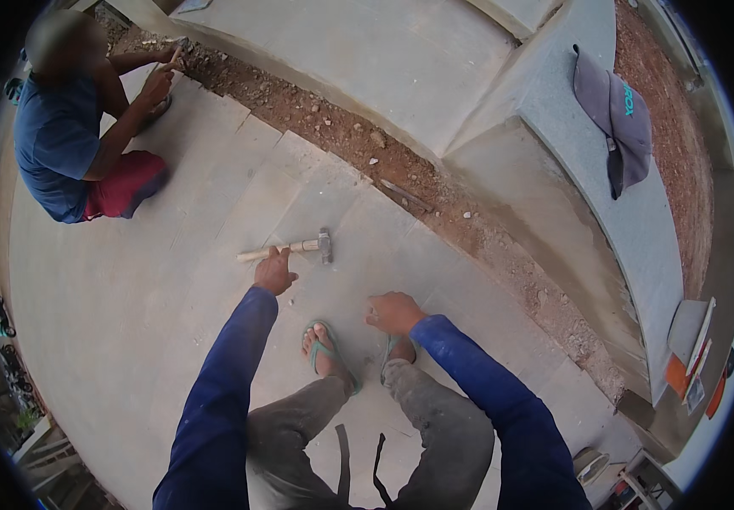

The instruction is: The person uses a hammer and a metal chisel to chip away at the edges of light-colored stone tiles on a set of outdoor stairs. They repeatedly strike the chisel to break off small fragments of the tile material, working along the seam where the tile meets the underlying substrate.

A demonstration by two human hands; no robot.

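A hammer (306, 246) with a pale wooden handle and a grey metal head is level with the paving ahead of my feet, its head to the right. My left hand (274, 274) has its fingers over the handle, near the middle, and its thumb stands off to the right. Whether the hammer is lifted off the floor I cannot tell. My right hand (394, 313) is closed above my right foot, fingers curled in. What it holds, if anything, is hidden.
Crouching at the left, another person (61, 144) grips a tool handle. A dirt trench (324, 127) runs diagonally along the paving, with a thin rod (407, 195) at its edge. A grey cap (618, 123) lies on the concrete ledge (579, 144) at right.
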